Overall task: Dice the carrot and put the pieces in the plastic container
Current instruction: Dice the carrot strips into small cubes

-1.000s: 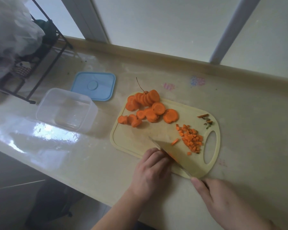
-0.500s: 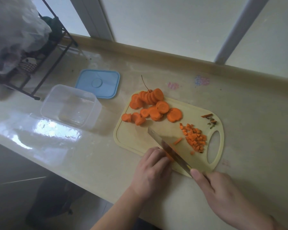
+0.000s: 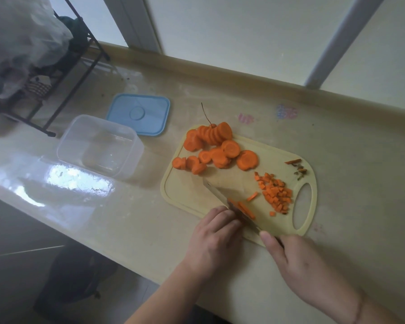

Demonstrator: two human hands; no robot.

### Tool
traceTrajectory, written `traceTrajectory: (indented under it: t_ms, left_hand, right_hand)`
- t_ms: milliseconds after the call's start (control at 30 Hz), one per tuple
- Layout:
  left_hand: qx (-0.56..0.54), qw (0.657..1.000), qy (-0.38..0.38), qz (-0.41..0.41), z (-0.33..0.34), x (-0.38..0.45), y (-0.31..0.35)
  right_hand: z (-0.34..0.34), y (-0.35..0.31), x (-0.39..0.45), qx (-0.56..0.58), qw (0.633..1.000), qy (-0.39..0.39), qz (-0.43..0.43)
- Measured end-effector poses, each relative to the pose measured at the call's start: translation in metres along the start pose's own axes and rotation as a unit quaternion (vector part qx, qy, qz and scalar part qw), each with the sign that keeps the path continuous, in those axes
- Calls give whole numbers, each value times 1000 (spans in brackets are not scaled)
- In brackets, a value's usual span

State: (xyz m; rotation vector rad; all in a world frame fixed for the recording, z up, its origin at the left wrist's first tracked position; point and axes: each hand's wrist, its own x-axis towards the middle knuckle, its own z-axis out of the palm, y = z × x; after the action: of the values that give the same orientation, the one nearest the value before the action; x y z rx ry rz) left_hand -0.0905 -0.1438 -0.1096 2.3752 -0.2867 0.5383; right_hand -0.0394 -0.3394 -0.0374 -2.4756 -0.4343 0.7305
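Note:
Several orange carrot rounds [image 3: 216,149] lie on the back left of the pale yellow cutting board [image 3: 185,192]. A heap of diced carrot [image 3: 276,194] sits near the board's handle hole. My right hand [image 3: 297,263] grips a knife [image 3: 222,197] whose blade slants across the board's front. Carrot strips [image 3: 244,209] lie against the blade. My left hand [image 3: 214,239], fingers curled, holds carrot just left of the blade; that piece is mostly hidden. The clear plastic container [image 3: 98,146] stands left of the board, with nothing in it.
A blue lid [image 3: 139,114] lies behind the container. A black wire rack [image 3: 63,73] with bags stands at the far left. Carrot peel scraps [image 3: 297,166] sit at the board's back right corner. The counter's front edge runs just under my wrists.
The knife blade lifted and came down again beside my left fingers, leaving fresh carrot strips against it. Both hands stayed at the board's front edge.

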Motion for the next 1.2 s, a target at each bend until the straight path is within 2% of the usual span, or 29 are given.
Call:
traceTrajectory:
  t_ms: [167, 400, 933, 1200]
  left_hand:
    - [2, 1000, -17, -1, -1, -4, -3]
    - [-6, 1000, -4, -7, -2, -6, -2]
    - [12, 1000, -4, -5, 0, -9, -4]
    - [-8, 1000, -15, -15, 0, -11, -6]
  right_hand:
    - [-7, -1, 12, 17, 1000, -2, 5]
    - [-11, -5, -5, 39, 999, -10, -3]
    - [-6, 11, -29, 4, 999, -6, 32]
    - [4, -11, 3, 6, 1000, 0, -12]
